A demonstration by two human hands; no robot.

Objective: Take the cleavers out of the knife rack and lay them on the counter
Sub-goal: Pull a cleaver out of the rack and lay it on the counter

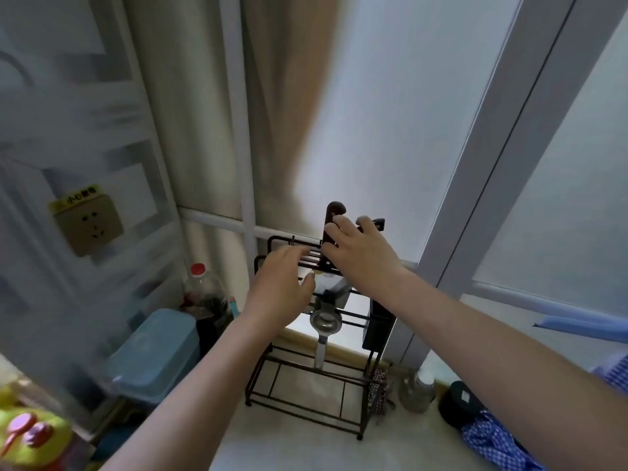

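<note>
A black wire knife rack [307, 392] stands on the pale counter [289, 443] against the window. A dark brown cleaver handle [333, 212] sticks up from its top slots, with a second dark handle [379, 224] just to its right. My right hand [360, 253] is at the rack's top, fingers curled around the brown handle. My left hand [282, 287] is on the rack's top left with fingers spread, resting on the bars. The blades are mostly hidden behind my hands; a pale blade part [334, 290] shows below.
A metal strainer [325, 322] hangs on the rack's front. Left of the rack stand a red-capped bottle [204, 290] and a blue lidded box [156, 355]. To the right are a small jar [418, 390], a dark round container [458, 402] and blue checked cloth [492, 443].
</note>
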